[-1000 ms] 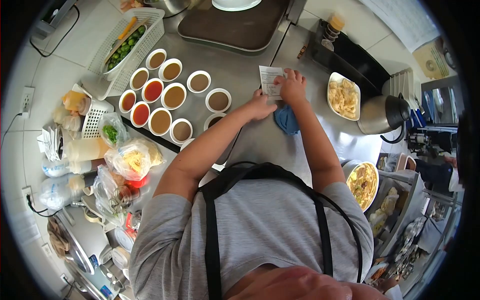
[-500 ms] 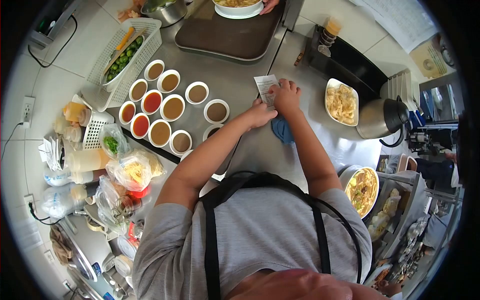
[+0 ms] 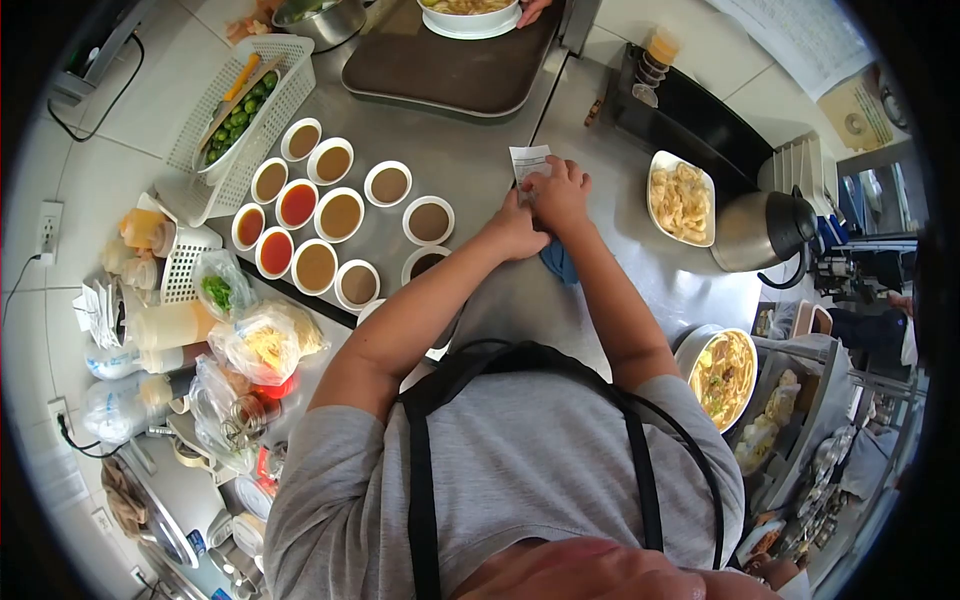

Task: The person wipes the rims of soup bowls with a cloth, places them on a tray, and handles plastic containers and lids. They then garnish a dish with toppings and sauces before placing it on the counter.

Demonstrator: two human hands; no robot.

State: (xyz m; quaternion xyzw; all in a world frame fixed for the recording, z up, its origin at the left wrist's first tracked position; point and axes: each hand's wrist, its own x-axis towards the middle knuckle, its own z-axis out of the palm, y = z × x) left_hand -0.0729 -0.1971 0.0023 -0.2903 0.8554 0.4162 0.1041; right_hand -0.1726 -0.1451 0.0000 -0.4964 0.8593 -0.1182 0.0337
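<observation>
A small printed paper slip (image 3: 528,160) stands out from between my two hands over the steel counter. My left hand (image 3: 514,230) is closed around its lower end. My right hand (image 3: 560,195) overlaps it from the right, fingers curled on the slip. The fingertips partly hide one another and the lower part of the paper. A folded blue cloth (image 3: 559,263) lies on the counter just under my right wrist. To the left of my hands stand several small white cups of brown sauce (image 3: 428,222) and red sauce (image 3: 298,205).
A brown tray (image 3: 440,75) lies ahead; another person's hand (image 3: 533,10) touches a bowl of soup (image 3: 470,8) there. To the right are a dish of fried pieces (image 3: 682,198), a steel jug (image 3: 750,235) and a noodle bowl (image 3: 722,380). A white basket (image 3: 290,95) holds green limes.
My hands have drawn closer together on the paper slip, the left one now tucked against the right. The whole view has shifted slightly.
</observation>
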